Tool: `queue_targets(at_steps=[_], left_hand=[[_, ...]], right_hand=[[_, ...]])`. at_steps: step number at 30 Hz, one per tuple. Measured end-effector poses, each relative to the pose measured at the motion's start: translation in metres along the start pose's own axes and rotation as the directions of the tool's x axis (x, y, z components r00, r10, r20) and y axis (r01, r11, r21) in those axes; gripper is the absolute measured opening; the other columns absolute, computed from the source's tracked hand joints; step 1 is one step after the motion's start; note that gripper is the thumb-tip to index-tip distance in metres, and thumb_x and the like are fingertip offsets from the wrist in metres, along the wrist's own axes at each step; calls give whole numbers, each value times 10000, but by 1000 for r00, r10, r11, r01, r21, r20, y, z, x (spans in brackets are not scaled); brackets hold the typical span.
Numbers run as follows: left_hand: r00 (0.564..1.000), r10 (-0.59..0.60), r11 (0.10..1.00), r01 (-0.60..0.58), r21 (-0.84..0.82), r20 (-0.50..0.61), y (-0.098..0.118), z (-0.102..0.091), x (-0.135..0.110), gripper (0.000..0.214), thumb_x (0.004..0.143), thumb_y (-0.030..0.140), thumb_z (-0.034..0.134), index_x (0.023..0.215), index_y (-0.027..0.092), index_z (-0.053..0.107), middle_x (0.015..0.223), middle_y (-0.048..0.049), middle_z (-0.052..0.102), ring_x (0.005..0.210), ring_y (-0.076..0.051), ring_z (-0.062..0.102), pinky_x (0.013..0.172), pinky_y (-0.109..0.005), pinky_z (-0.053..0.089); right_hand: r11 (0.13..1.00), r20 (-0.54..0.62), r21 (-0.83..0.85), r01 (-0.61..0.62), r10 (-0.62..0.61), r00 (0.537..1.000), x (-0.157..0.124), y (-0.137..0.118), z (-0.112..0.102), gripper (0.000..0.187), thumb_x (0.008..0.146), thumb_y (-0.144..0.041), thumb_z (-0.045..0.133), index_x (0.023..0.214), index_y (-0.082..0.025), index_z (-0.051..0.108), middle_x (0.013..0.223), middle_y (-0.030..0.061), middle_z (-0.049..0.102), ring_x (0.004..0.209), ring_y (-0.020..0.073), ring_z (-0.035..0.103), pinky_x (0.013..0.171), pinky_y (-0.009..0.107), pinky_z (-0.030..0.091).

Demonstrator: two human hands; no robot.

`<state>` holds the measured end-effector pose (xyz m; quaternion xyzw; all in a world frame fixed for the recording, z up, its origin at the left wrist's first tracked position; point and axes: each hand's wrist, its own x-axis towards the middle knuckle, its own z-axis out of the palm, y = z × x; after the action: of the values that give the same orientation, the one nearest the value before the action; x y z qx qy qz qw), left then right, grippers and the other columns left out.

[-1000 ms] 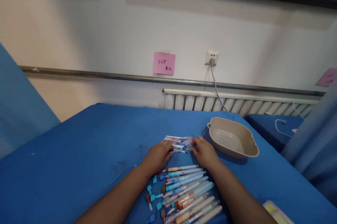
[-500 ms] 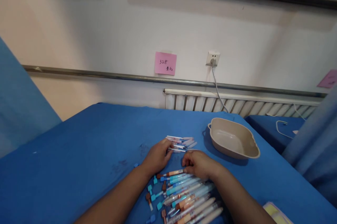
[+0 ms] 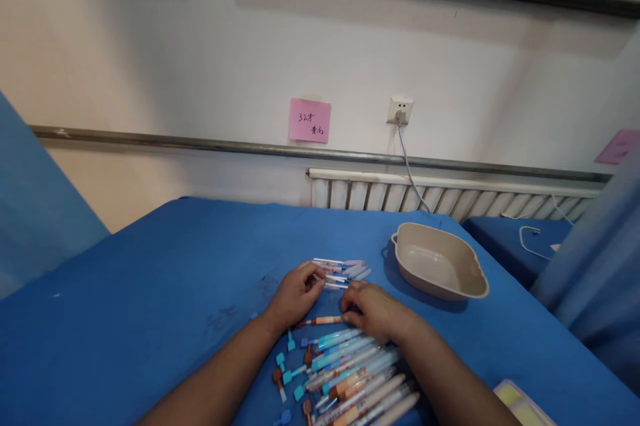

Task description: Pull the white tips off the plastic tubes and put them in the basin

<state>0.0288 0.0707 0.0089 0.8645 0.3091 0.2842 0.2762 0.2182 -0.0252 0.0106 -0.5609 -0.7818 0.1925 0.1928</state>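
Note:
My right hand [image 3: 377, 311] is closed, thumb and fingers on the right end of a brown-and-orange pen [image 3: 326, 321]. That pen lies a little apart from a pile of pens [image 3: 357, 373] in turquoise, orange and clear tones, partly under my right forearm. My left hand [image 3: 296, 294] has its fingers curled together at the left ends of several thin white sticks with pale lilac ends [image 3: 356, 271]; whatever it pinches is hidden. Left of the pile are loose turquoise, brown and blue square-headed pen tops [image 3: 289, 376].
A beige basin [image 3: 437, 263] stands at the right on the blue-covered table [image 3: 200, 259]. Yellow paper pieces [image 3: 520, 403] lie near the lower right. Behind are a radiator [image 3: 370, 194], a wall socket with a plugged cable [image 3: 400, 110] and a pink note [image 3: 310, 120]. Blue curtains [image 3: 595, 266] hang at the sides.
My right hand has drawn the brown-and-orange pen slightly away from the pile, toward the white sticks. My left hand stays by the sticks, its fingers curled in more. The view has shifted slightly.

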Motion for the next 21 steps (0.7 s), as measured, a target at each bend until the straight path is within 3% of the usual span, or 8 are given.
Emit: queue_targets(at_steps=[4, 12, 17, 21], left_hand=[[1000, -25, 999, 25, -26, 17, 2, -1, 1, 127, 820, 255, 484, 821, 171, 580, 758, 7, 569, 622, -115, 496, 590, -216, 389], [999, -17, 999, 20, -46, 52, -2, 0, 0, 157, 822, 288, 494, 816, 161, 585, 750, -2, 581, 638, -126, 504, 591, -220, 395], [981, 107, 993, -100, -56, 159, 0, -4, 0, 196, 791, 296, 577, 955, 190, 597, 954, -32, 624, 872, -173, 552, 781, -267, 415], [971, 119, 991, -127, 27, 208, 2, -2, 0, 197, 858, 353, 499, 888, 190, 605, 855, -29, 627, 811, -171, 552, 745, -262, 404]], right_hand=[[999, 12, -45, 6, -5, 1000, 0, -4, -1, 229, 708, -309, 676, 914, -216, 638, 920, 45, 621, 855, 194, 544, 721, 257, 377], [997, -79, -51, -54, 50, 996, 2, 3, 4, 93, 766, -232, 575, 841, -188, 608, 850, 53, 632, 787, 175, 548, 675, 252, 358], [966, -127, 231, -118, 150, 980, 5, 22, 13, 63, 812, -244, 528, 847, -202, 558, 671, -17, 575, 599, 122, 479, 545, 214, 319], [845, -107, 521, -117, 200, 974, 10, 31, 22, 83, 802, -272, 539, 838, -199, 552, 642, -37, 532, 575, 113, 452, 527, 207, 332]])
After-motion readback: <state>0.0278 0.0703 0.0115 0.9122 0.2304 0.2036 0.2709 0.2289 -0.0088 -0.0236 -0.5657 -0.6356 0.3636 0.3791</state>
